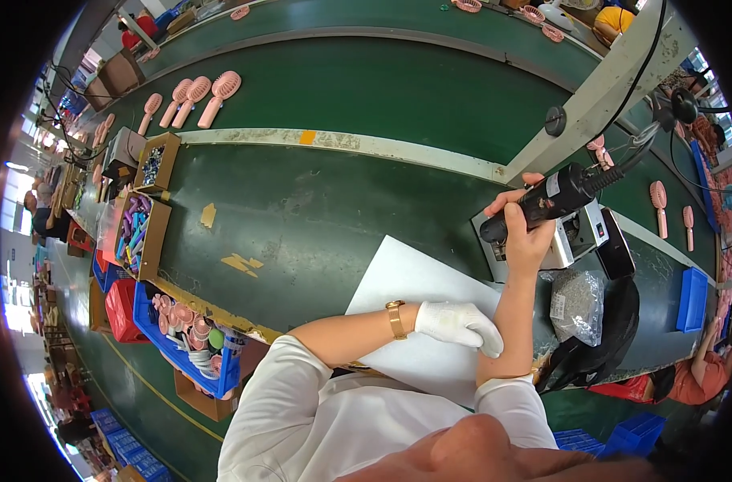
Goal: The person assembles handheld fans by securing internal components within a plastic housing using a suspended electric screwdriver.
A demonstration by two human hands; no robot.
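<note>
My right hand (526,233) is wrapped round a black electric screwdriver (554,197), which lies tilted across the fingers with its cable leaving at the upper right. Beneath it stands a small grey bench machine (579,233) with a switch on its side, partly covered by the hand. My left hand (454,324), in a white glove, is closed beside my right forearm, above a large white sheet (390,281) on the green bench. Its fingers bend downward, and whatever may be in them is hidden.
Several pink handheld fans (221,96) lie on the green conveyor (342,88) ahead. At left are a carton of coloured parts (145,233), a carton of small parts (157,165) and a blue crate (197,361). A clear bag (576,305) and post (574,104) stand right.
</note>
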